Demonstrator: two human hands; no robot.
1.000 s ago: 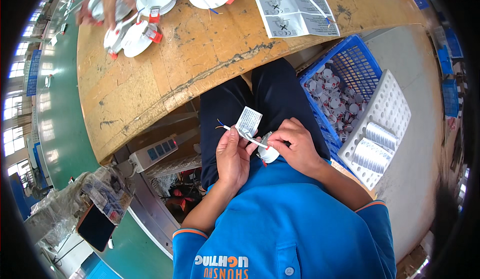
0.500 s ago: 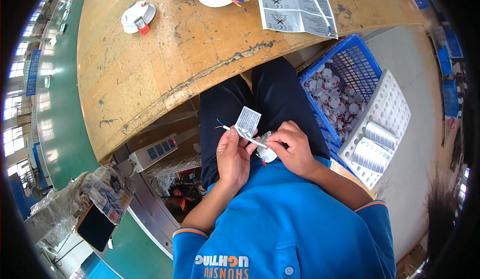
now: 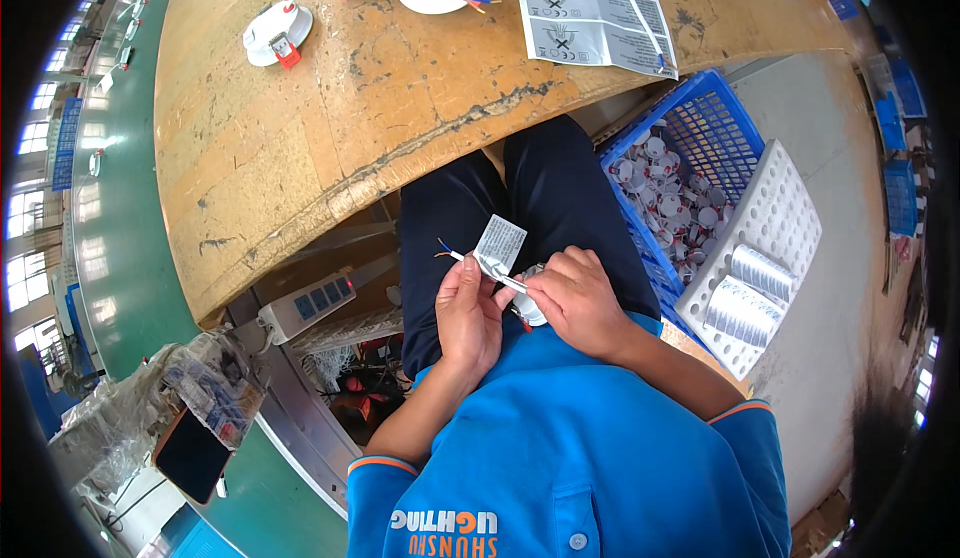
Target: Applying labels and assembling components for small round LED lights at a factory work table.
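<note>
Over my lap, my left hand (image 3: 470, 323) pinches a white cable (image 3: 514, 284) near its end, where thin bare-tipped wires (image 3: 447, 250) stick out past the thumb. A white printed label (image 3: 501, 242) stands up from the cable beside those fingers. My right hand (image 3: 580, 303) is closed on the same cable a little to the right, thumb and forefinger pressed together. Under the hands rests a small round white downlight (image 3: 528, 308) with a bit of red at its lower edge; the right fingers partly cover it.
A worn wooden table (image 3: 400, 88) holds more white downlights (image 3: 278, 36) and a printed sheet (image 3: 598, 18) with a cable across it. To my right stands a blue crate (image 3: 715, 123) of small round parts, with a perforated white board (image 3: 765, 248) bearing label rolls (image 3: 742, 310). A power strip (image 3: 308, 308) sits left.
My right hand has slid slightly left along the cable toward my left hand and now covers more of the downlight. The left hand stays nearly still.
</note>
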